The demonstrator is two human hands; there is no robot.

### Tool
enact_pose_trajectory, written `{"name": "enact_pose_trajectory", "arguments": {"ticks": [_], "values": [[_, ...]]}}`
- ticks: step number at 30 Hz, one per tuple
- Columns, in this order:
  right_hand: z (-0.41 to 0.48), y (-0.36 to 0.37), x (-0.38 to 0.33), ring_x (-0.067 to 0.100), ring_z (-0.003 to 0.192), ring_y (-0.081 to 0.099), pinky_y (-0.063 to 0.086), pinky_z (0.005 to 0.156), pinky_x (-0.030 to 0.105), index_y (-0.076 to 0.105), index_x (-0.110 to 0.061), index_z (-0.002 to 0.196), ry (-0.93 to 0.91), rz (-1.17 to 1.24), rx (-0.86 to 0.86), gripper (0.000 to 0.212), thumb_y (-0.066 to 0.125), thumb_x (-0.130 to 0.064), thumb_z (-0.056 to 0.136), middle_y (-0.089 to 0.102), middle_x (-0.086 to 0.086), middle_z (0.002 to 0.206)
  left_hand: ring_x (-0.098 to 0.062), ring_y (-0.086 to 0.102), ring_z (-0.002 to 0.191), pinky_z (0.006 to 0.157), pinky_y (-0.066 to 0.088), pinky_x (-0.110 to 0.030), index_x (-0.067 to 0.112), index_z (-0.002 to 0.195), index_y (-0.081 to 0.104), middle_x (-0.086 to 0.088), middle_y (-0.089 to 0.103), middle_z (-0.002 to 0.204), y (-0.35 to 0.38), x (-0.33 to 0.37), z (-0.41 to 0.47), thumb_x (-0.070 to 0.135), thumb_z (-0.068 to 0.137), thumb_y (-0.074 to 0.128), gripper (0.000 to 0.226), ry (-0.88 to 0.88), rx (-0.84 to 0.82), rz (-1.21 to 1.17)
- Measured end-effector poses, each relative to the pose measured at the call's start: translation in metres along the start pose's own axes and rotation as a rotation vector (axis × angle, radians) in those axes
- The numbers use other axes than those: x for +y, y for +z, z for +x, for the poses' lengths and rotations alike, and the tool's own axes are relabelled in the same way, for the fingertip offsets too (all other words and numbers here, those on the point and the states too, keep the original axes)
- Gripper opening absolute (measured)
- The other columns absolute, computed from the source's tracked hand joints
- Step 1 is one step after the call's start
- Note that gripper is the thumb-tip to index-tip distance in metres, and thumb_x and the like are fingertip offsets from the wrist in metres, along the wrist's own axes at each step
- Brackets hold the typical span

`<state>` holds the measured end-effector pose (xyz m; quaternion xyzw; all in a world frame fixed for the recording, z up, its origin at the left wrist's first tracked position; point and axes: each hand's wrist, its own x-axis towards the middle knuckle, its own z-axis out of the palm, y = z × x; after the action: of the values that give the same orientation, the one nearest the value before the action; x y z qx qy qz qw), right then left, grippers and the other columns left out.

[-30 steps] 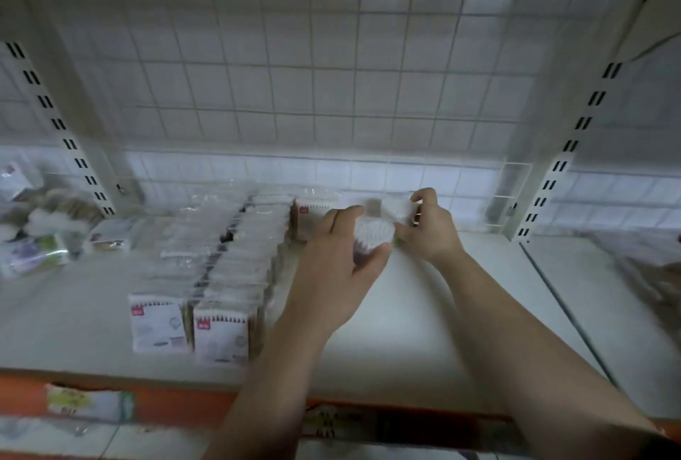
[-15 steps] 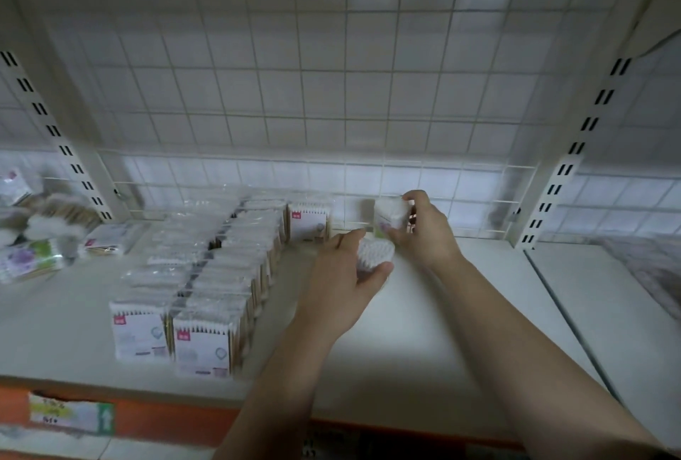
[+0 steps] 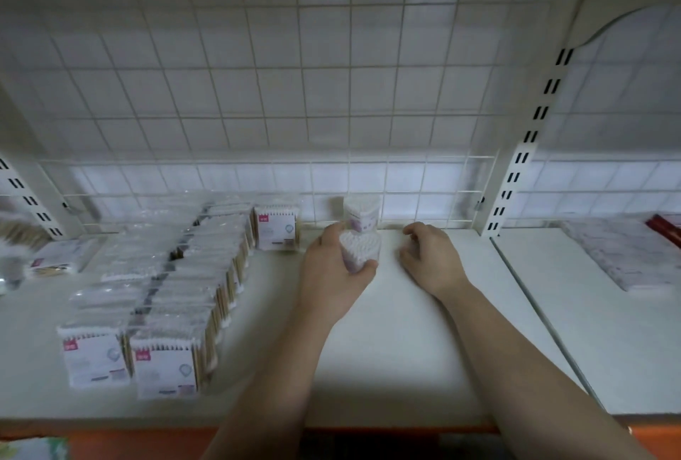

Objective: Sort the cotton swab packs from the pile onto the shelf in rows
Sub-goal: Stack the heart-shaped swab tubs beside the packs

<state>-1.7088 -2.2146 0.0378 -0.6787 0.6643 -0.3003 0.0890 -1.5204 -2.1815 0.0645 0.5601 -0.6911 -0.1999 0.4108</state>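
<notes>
Centrally, two heart-shaped swab tubs stood on the shelf (image 3: 405,330): the far tub (image 3: 363,214) at the wire grid (image 3: 405,183), and the near tub (image 3: 359,249) gripped between the left hand (image 3: 328,275) fingers (image 3: 331,234) and thumb. The right hand (image 3: 431,260) rested just right of it, loosely curled and empty. Two rows of flat swab packs (image 3: 177,275) stood to the left.

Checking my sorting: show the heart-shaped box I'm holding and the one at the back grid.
Held heart-shaped box (image 3: 359,248): head view, its top of swab tips.
Back heart-shaped box (image 3: 364,220): head view, its front wall.
</notes>
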Motion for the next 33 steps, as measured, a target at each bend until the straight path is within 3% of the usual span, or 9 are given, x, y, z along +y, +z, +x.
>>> {"name": "enact_pose_trajectory", "arguments": {"ticks": [4,10,15,22,26,30,33], "values": [[-0.005,0.005,-0.001,0.031,0.096,0.055,0.041,0.076,0.030,0.067,-0.004,0.096,-0.042,-0.049,0.038,0.016,0.059,-0.013,0.085,0.061,0.012,0.093,-0.015,0.065,0.083,0.075,0.054,-0.037,0.020,0.106,0.057,0.005,0.066,0.092,0.005,-0.009,-0.001,0.042,0.058,0.063,0.052,-0.083,-0.009,-0.030],[-0.005,0.006,0.000,0.032,0.096,0.054,0.039,0.074,0.028,0.066,-0.005,0.094,-0.050,-0.057,0.042,0.015,0.058,-0.014,0.085,0.060,0.011,0.092,-0.018,0.068,0.088,0.078,0.055,-0.040,0.018,0.109,0.062,0.002,0.071,0.096,0.008,-0.011,0.016,0.060,0.047,0.064,0.074,-0.119,-0.055,-0.096],[-0.005,0.005,0.000,0.030,0.100,0.053,0.034,0.072,0.025,0.066,-0.006,0.097,-0.040,-0.044,0.034,0.017,0.057,-0.016,0.086,0.061,0.010,0.095,-0.016,0.066,0.079,0.075,0.054,-0.039,0.015,0.097,0.062,0.002,0.070,0.085,0.017,-0.006,0.025,0.047,0.053,0.071,0.056,-0.143,-0.004,-0.128],[-0.006,0.004,-0.001,0.027,0.100,0.053,0.036,0.072,0.025,0.067,-0.007,0.098,-0.027,-0.040,0.052,0.018,0.055,-0.015,0.086,0.061,0.007,0.097,-0.008,0.067,0.079,0.074,0.055,-0.038,0.020,0.094,0.061,0.008,0.070,0.085,0.037,-0.022,0.020,0.046,0.063,0.075,0.042,-0.148,0.066,-0.232],[-0.007,0.004,-0.001,0.026,0.101,0.052,0.038,0.073,0.026,0.067,-0.008,0.099,-0.028,-0.036,0.054,0.018,0.055,-0.015,0.087,0.060,0.006,0.097,-0.005,0.066,0.079,0.076,0.055,-0.035,0.023,0.092,0.060,0.010,0.070,0.086,0.041,-0.029,0.022,0.031,0.071,0.081,0.031,-0.128,0.067,-0.259],[-0.007,0.004,-0.001,0.026,0.103,0.052,0.042,0.076,0.028,0.068,-0.007,0.097,-0.023,-0.028,0.044,0.019,0.054,-0.014,0.087,0.061,0.007,0.099,-0.002,0.063,0.077,0.075,0.052,-0.026,0.023,0.094,0.061,0.010,0.068,0.084,0.041,-0.027,0.021,0.028,0.071,0.082,0.031,-0.124,0.079,-0.259],[-0.006,0.004,0.000,0.027,0.101,0.054,0.042,0.077,0.027,0.069,-0.004,0.097,-0.021,-0.002,0.055,0.020,0.054,-0.012,0.086,0.062,0.009,0.097,-0.010,0.061,0.086,0.081,0.051,-0.029,0.014,0.110,0.060,0.005,0.065,0.094,0.038,-0.026,0.019,0.028,0.066,0.085,0.053,-0.142,0.084,-0.201]]}}
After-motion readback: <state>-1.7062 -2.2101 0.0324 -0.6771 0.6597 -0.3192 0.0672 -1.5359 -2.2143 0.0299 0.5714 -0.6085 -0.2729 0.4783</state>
